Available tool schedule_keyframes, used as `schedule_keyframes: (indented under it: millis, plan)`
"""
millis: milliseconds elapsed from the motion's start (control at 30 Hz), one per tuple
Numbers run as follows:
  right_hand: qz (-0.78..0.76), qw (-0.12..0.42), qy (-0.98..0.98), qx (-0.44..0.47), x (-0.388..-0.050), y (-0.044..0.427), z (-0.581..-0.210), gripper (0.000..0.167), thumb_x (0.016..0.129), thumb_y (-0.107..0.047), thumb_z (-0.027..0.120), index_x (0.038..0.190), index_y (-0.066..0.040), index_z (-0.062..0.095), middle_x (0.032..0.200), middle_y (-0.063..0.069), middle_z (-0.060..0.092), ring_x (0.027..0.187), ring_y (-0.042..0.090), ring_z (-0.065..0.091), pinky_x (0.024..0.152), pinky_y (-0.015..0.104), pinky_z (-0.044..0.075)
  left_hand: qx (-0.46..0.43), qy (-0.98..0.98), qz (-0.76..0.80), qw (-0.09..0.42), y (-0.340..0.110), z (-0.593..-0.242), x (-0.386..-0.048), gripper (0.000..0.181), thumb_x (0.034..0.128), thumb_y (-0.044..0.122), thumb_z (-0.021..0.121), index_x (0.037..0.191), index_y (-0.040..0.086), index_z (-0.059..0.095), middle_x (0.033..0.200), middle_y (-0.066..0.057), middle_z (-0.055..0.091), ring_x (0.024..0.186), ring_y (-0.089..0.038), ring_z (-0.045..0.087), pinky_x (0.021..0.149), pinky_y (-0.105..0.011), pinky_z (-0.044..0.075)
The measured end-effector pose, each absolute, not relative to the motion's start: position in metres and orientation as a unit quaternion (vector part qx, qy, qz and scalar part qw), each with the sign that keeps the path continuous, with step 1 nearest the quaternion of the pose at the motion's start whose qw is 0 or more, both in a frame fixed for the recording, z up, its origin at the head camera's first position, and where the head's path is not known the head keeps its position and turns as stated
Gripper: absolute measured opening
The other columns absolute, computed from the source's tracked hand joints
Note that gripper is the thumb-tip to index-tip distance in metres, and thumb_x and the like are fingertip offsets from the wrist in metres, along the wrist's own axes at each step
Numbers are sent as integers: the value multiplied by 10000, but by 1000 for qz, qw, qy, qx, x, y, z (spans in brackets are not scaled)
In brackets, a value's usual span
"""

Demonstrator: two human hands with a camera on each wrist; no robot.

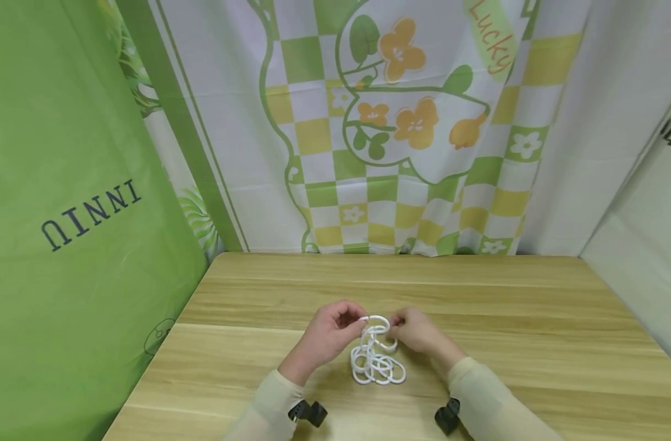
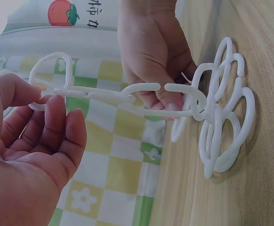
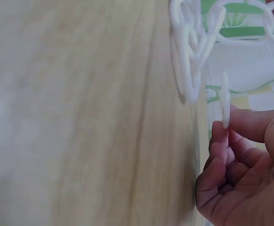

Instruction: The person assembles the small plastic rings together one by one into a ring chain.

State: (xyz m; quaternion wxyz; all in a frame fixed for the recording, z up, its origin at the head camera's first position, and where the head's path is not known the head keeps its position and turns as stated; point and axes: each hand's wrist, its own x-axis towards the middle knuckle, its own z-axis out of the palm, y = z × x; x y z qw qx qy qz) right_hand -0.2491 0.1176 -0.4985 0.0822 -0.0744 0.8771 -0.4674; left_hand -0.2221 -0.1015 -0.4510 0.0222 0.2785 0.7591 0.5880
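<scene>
Between the two hands is a chain of white plastic links point(image 1: 378, 369), its lower part heaped on the wooden table. My left hand point(image 1: 331, 334) pinches the top link point(image 2: 67, 70) between thumb and fingers, and several joined links hang from it down to the heap. One link point(image 2: 175, 87) in the hanging part has a small gap in its ring. Across from it, my right hand point(image 1: 418, 331) pinches a white link point(image 3: 225, 101) between thumb and forefinger. That link stands edge-on in the right wrist view, apart from the heap there; its far side is hard to make out.
The wooden table point(image 1: 247, 300) reaches back to a checked, flowered curtain point(image 1: 324, 147). Green cloth point(image 1: 92, 153) hangs along the left side, and pale cloth point(image 1: 655, 245) along the right. Black devices point(image 1: 315, 413) are strapped to both wrists.
</scene>
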Motion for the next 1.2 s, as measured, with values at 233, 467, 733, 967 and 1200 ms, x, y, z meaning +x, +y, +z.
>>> schedule_keyframes:
  millis: [233,467,733,967,1200]
  plan:
    - [-532,89,842,-27,-243,129,-489,120,875,-96,702,956,-10,684,800,47,612,699,180,528,584,300,442,274,757,593,21,-100,-452,-222,103,925,86,678,996,11,678,923,-88,671,820,-128,589,735,-245,510]
    - [-542,58,838,-28,-237,139,-468,199,936,-175,662,1034,-2,670,888,55,621,779,188,527,618,284,450,270,762,588,27,-98,-453,-222,118,924,83,678,1002,-7,679,910,-82,672,808,-129,587,730,-238,508]
    - [-588,40,808,-21,-228,142,-450,220,936,-159,657,1041,34,654,839,73,595,734,171,502,588,270,452,281,766,578,28,-97,-457,-223,146,929,112,676,1016,-5,678,890,-16,670,794,-107,602,716,-252,528]
    - [-613,27,789,-11,-222,143,-436,236,930,-133,659,1056,65,638,842,55,609,695,160,507,582,267,451,274,769,577,32,-96,-456,-221,125,923,84,681,1020,6,684,928,-76,682,807,-113,599,733,-246,521]
    - [-621,31,783,-29,-213,142,-433,251,919,-144,681,1039,74,643,786,60,593,630,137,485,571,270,450,274,769,576,40,-94,-460,-223,111,912,111,702,1000,46,690,921,-51,682,822,-115,618,758,-264,539]
